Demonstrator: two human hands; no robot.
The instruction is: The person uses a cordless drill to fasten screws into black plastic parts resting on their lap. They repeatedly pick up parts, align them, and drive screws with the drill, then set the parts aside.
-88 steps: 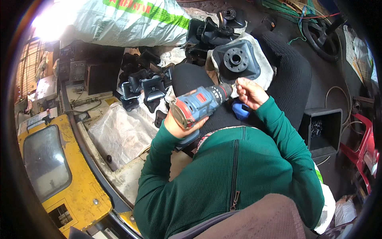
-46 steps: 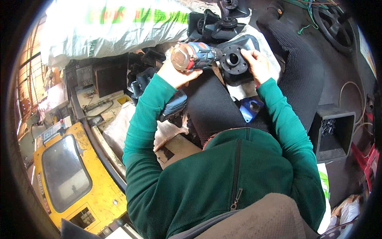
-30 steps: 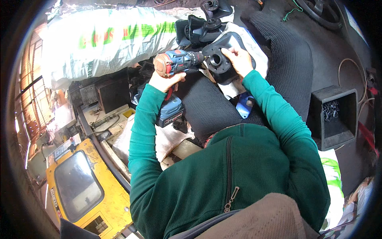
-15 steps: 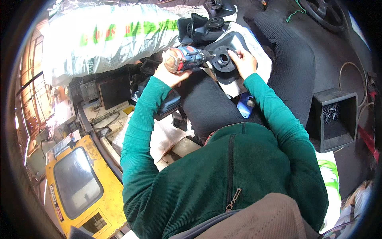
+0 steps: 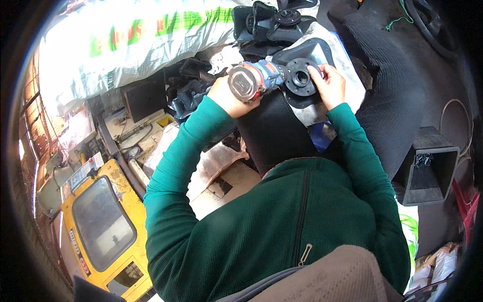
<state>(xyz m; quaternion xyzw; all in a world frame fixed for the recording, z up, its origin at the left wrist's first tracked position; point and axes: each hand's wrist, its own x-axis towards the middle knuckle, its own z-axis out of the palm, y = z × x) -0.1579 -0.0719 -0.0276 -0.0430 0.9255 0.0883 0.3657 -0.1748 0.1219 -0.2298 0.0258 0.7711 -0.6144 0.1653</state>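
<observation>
A blue and red cordless drill (image 5: 264, 74) is in my left hand (image 5: 229, 97), its fingers wrapped round the grip. The chuck end meets the left edge of a round black flange (image 5: 300, 77) with a hole in its centre. My right hand (image 5: 329, 86) pinches the flange's right rim between thumb and fingers. The flange sits on a larger black moulded part (image 5: 322, 53), which rests over a white cloth (image 5: 347, 75) on my lap. Whether a screw is at the drill's tip is too small to tell.
More black flanged parts (image 5: 288, 18) lie beyond my hands. A stuffed white sack (image 5: 146, 50) stretches along the far left. At right stands a grey open box (image 5: 430, 194) with small metal fasteners (image 5: 423, 160). A yellow machine panel (image 5: 108, 171) is at lower left.
The view has shifted, and the drill has come from beside the flange's upper left to overlap its left edge. My right hand keeps hold of the rim.
</observation>
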